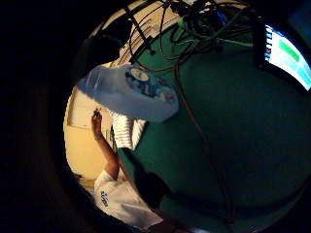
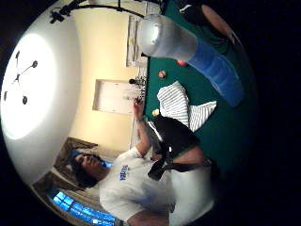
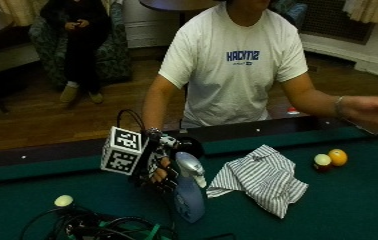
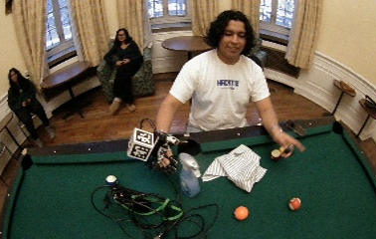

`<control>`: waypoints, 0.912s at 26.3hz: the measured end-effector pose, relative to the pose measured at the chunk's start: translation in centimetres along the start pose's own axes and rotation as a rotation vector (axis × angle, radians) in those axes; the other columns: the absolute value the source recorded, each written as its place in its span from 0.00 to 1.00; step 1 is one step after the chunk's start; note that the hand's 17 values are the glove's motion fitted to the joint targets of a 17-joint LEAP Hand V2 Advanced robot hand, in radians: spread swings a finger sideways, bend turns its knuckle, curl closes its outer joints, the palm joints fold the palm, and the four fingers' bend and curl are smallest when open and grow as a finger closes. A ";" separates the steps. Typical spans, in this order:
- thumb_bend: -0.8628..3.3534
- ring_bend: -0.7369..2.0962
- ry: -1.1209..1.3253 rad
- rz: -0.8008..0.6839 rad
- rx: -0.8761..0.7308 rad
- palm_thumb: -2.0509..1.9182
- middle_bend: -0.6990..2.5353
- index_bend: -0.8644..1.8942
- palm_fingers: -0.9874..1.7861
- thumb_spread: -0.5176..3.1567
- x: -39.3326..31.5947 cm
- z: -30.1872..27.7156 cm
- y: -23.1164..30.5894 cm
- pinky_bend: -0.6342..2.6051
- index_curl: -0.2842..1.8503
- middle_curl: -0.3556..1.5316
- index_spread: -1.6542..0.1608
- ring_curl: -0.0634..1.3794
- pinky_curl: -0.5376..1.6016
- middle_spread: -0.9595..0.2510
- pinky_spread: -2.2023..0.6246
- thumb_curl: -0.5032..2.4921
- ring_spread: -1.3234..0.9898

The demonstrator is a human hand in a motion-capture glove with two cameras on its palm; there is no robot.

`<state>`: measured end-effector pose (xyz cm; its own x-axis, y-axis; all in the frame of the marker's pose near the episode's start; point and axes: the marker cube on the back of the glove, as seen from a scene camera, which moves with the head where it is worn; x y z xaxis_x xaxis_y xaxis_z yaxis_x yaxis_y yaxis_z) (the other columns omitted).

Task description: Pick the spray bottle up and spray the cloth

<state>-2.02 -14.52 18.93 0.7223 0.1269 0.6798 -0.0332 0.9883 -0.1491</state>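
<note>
A blue spray bottle (image 3: pixel 189 194) with a white head stands upright on the green felt of the pool table (image 3: pixel 349 210). My gloved right hand (image 3: pixel 159 168) hovers just beside its head, on the side away from the cloth, with fingers loosely curled and not wrapped round it. The striped cloth (image 3: pixel 263 178) lies crumpled on the felt on the bottle's other side. In the palm views the bottle (image 1: pixel 131 92) (image 2: pixel 188 47) sits a little apart from the palm, with the cloth (image 2: pixel 181 106) beyond it.
A tangle of cables (image 3: pixel 99 226) and a white ball (image 3: pixel 63 200) lie near the hand. Two balls (image 3: pixel 330 159) rest past the cloth, and two more (image 4: pixel 241 212) lie nearer the table's middle. The bare left hand (image 3: pixel 375 109) reaches out over the rail.
</note>
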 end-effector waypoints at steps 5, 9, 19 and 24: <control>0.20 0.42 -0.087 0.024 -0.042 0.66 0.29 0.36 0.56 0.43 0.6 1.8 -2.0 0.29 0.25 0.37 0.68 0.27 0.40 0.68 0.85 0.27 0.52; 0.20 0.42 -0.182 0.037 -0.047 0.66 0.31 0.37 0.61 0.43 1.0 3.0 -3.5 0.26 0.26 0.39 0.70 0.27 0.39 0.67 0.84 0.27 0.52; 0.21 0.44 -0.208 0.011 0.080 0.70 0.33 0.37 0.73 0.42 0.1 3.9 -6.3 0.23 0.28 0.40 0.72 0.29 0.37 0.63 0.80 0.28 0.49; 0.21 0.45 -0.218 -0.006 0.148 0.72 0.33 0.35 0.79 0.41 -0.4 4.2 -7.3 0.28 0.28 0.41 0.73 0.31 0.39 0.61 0.75 0.30 0.49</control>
<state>-4.99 -21.45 22.76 0.5578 0.1208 0.8211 -0.1415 0.9887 -0.0493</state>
